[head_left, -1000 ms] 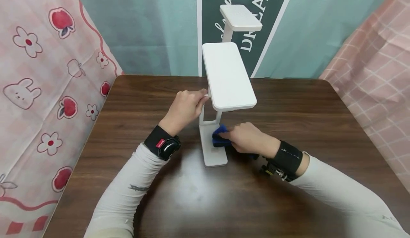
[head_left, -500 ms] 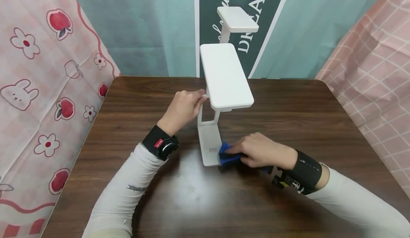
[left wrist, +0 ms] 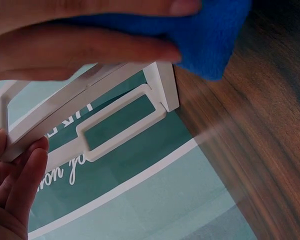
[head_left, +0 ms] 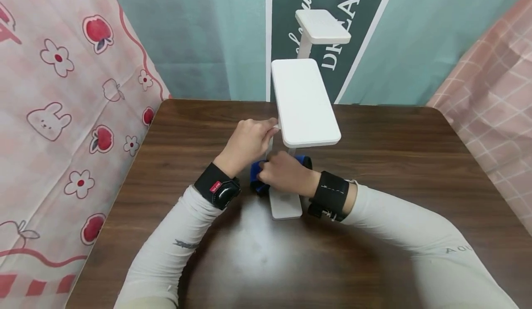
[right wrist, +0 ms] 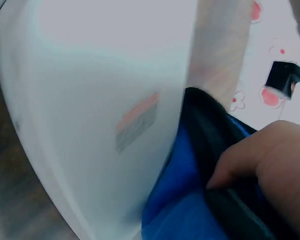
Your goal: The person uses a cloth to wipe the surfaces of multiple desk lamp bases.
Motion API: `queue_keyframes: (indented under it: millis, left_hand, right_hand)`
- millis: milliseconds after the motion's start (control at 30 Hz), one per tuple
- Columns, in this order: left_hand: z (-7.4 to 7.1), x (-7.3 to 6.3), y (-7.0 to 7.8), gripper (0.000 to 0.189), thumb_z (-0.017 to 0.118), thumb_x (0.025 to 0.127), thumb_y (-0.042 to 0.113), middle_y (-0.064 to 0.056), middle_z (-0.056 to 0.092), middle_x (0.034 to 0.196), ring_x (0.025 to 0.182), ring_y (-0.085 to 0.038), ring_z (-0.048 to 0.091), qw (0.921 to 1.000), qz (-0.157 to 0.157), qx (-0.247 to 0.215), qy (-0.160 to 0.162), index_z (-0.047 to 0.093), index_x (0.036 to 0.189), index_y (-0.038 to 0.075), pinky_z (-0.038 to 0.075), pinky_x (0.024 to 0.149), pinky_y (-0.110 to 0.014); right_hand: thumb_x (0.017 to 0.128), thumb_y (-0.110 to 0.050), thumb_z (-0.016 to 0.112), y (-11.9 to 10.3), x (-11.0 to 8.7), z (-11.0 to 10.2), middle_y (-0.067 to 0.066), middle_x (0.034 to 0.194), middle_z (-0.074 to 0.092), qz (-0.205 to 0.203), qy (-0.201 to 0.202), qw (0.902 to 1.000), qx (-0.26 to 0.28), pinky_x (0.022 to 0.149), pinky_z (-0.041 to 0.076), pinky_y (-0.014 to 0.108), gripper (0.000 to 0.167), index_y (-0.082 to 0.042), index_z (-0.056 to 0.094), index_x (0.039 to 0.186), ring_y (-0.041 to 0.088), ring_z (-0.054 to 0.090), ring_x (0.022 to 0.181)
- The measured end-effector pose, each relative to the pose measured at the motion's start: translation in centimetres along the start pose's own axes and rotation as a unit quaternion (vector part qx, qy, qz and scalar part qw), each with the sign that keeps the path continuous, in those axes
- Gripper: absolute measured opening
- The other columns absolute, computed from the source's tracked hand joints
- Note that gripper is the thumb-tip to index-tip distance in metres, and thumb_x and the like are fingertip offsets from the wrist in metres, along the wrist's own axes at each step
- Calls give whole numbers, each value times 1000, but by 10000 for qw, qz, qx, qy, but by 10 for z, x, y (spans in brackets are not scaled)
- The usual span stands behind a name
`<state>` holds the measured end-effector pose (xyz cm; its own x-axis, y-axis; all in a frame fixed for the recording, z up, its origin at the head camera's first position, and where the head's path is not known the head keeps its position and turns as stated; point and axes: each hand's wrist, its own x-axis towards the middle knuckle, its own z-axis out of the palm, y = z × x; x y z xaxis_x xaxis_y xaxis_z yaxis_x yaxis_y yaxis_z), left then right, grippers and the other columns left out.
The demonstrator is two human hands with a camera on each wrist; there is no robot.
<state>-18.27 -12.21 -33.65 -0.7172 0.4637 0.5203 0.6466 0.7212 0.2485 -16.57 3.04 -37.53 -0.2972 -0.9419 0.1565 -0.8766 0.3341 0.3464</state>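
Note:
A white stand (head_left: pixel 307 103) with a large tilted panel, a smaller panel (head_left: pixel 323 26) behind it and a flat base (head_left: pixel 285 207) stands on the wooden table. My left hand (head_left: pixel 248 145) pinches a slim white bar (left wrist: pixel 21 145) of its frame, left of the large panel. Across the rear part of the base reaches my right hand (head_left: pixel 287 174), holding a blue cloth (head_left: pixel 257 175) whose ends show on both sides of the fingers. The cloth (right wrist: pixel 177 200) lies right at the edge of the white base (right wrist: pixel 90 100) in the right wrist view.
The dark wooden table (head_left: pixel 374 184) is bounded by a pink patterned curtain (head_left: pixel 79 138) on the left and a pink checked one (head_left: pixel 494 92) on the right. Behind the stand hangs a teal curtain (head_left: pixel 199 45) with a dark lettered panel (head_left: pixel 287 22).
My right hand slid the cloth toward the front right of the base, then swung it left and back across the base's rear. My left hand keeps its hold on the frame.

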Motion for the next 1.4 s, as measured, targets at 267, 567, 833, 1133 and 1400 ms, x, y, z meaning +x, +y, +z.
queue_keyframes:
  millis: [267, 567, 833, 1133, 1400]
  left_hand:
    - [-3, 2, -1, 18, 57, 98, 15, -8, 69, 68, 49, -17, 53, 9997, 39, 244, 63, 69, 103, 2, 50, 57, -35]
    - [-1, 0, 0, 21, 59, 96, 12, -11, 73, 75, 49, -16, 53, 9997, 14, 195, 112, 70, 108, -1, 48, 53, -31]
    - [-2, -1, -2, 20, 59, 97, 14, -10, 73, 75, 50, -17, 55, 9994, -13, 266, 198, 70, 106, 0, 50, 56, -34]
    - [-5, -6, -5, 22, 58, 98, 15, -11, 73, 78, 53, -15, 53, 9994, -297, 145, 81, 69, 107, 0, 47, 54, -30]
    - [-4, 2, 8, 23, 55, 100, 17, -9, 71, 78, 60, -17, 62, 9993, -140, 186, -301, 68, 107, 0, 51, 57, -31]
  right_hand:
    - [83, -27, 74, -19, -16, -20, -3, 97, 72, -234, -1169, 9902, 733, 51, 46, 30, 15, -27, 74, 98, 18, 62, 75]
    - [90, -31, 66, -53, -47, -33, 4, 117, 71, -580, -963, 9935, 165, 54, 52, 30, 24, -24, 72, 112, 19, 68, 91]
    - [76, -24, 73, -22, -85, -41, 2, 123, 69, 45, -533, 9977, 423, 40, 36, 25, 43, -29, 68, 119, 18, 67, 80]
    - [83, -15, 66, 124, -199, -14, 23, 98, 71, 3650, -1451, 9109, 1267, 43, 34, 33, 53, -15, 58, 135, 19, 45, 50]
    - [84, -13, 64, 144, -285, 22, 40, 109, 61, 4538, -2080, 8537, 1480, 54, 48, 51, 49, 2, 58, 130, 47, 63, 70]
